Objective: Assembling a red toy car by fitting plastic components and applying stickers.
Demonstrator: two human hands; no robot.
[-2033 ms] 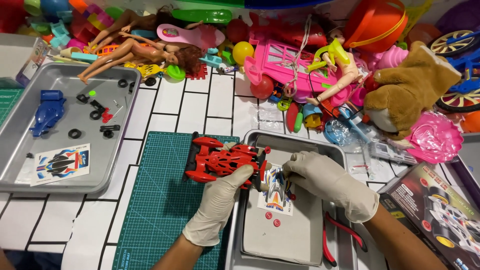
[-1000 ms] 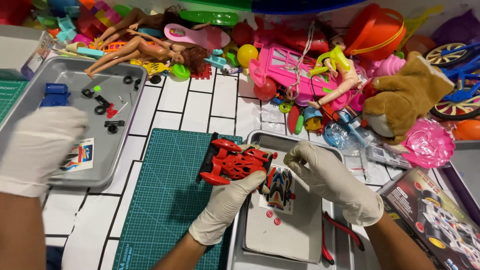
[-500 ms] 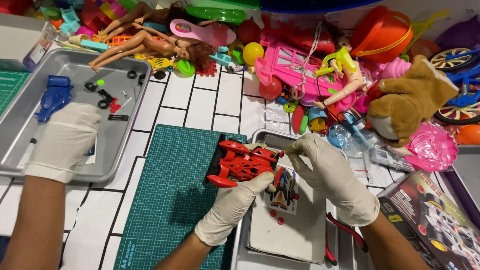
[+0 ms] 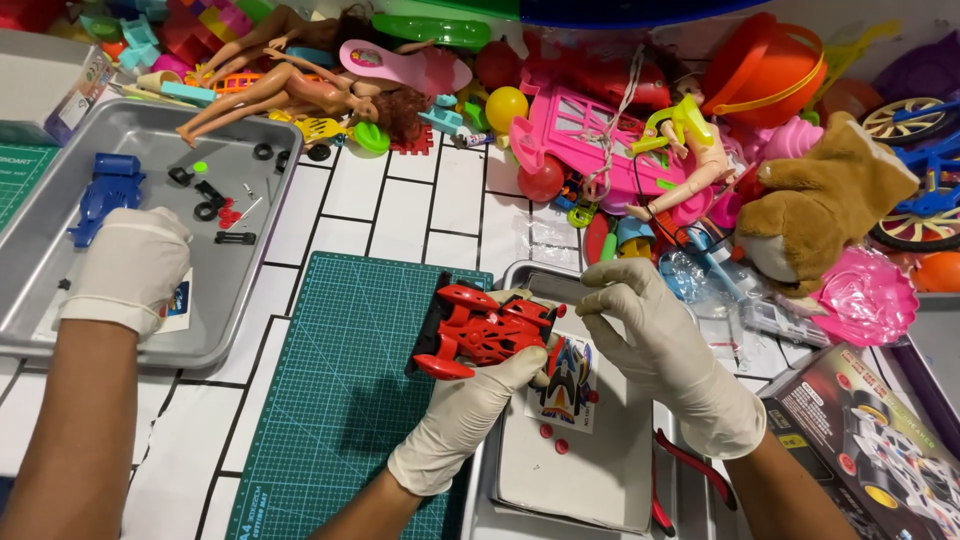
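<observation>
My left hand [image 4: 470, 410], in a white glove, holds a red toy car body [image 4: 485, 330] over the edge between a green cutting mat [image 4: 330, 400] and a metal tray [image 4: 530, 275]. My gloved right hand [image 4: 660, 350] has its fingertips pinched at the car body's right end. Under the car, a sticker sheet [image 4: 568, 385] lies on a white card in the tray, with small red round bits beside it. At the left, another person's gloved hand [image 4: 130, 265] rests inside a second metal tray [image 4: 250, 290].
The left tray holds a blue car chassis [image 4: 105, 190] and small black wheels [image 4: 205, 195]. Red-handled cutters [image 4: 690, 470] lie beside the white card. A printed kit box [image 4: 870, 440] sits at the lower right. Dolls [image 4: 290, 90], a brown plush toy [image 4: 820, 210] and plastic toys crowd the back.
Another person's gloved hand came in from the left and settled in the left tray. My hands stay on the red car body, which turned slightly.
</observation>
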